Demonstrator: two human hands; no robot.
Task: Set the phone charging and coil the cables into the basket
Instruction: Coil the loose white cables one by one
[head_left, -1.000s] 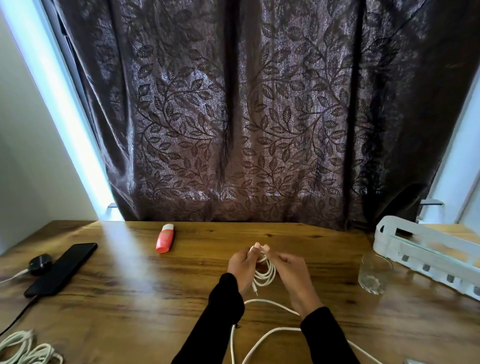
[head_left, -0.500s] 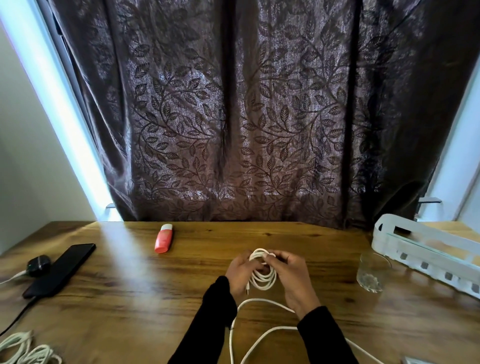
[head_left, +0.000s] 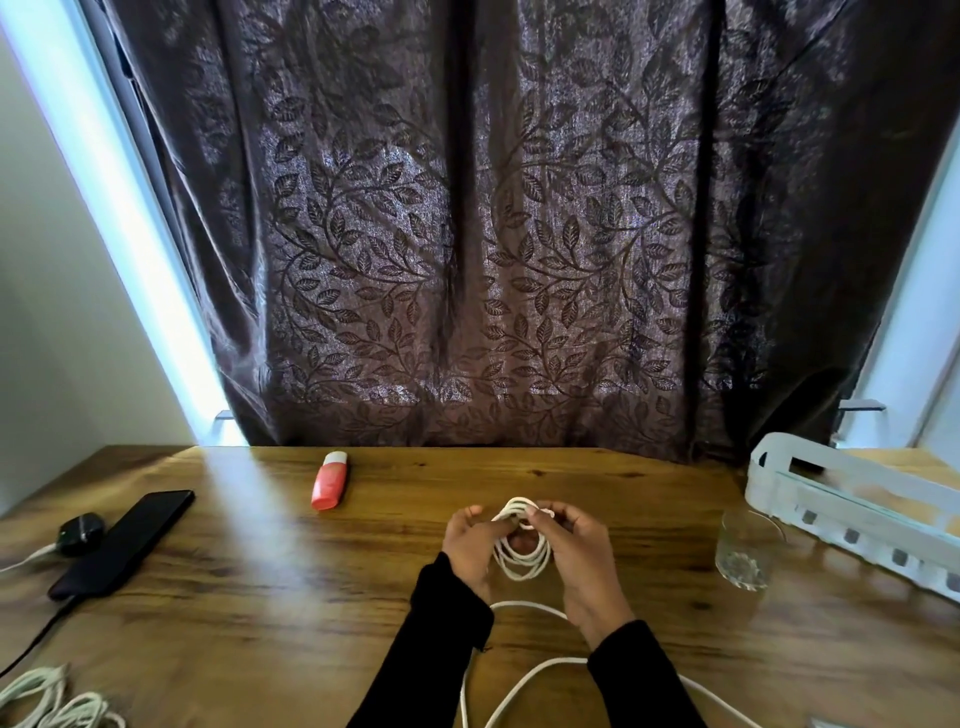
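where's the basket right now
In the head view, the white basket sits at the table's far right edge, just behind the empty glass.

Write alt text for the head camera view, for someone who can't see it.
Two hands, left hand and right hand, hold a small white cable coil above a wooden table, its loose end trailing toward the viewer. A black phone lies far left, a white basket far right beside a glass.

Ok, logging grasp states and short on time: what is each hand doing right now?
Left hand: holds the coiled white cable, loops wrapped around its fingers.
Right hand: pinches the same cable at the top of the coil.
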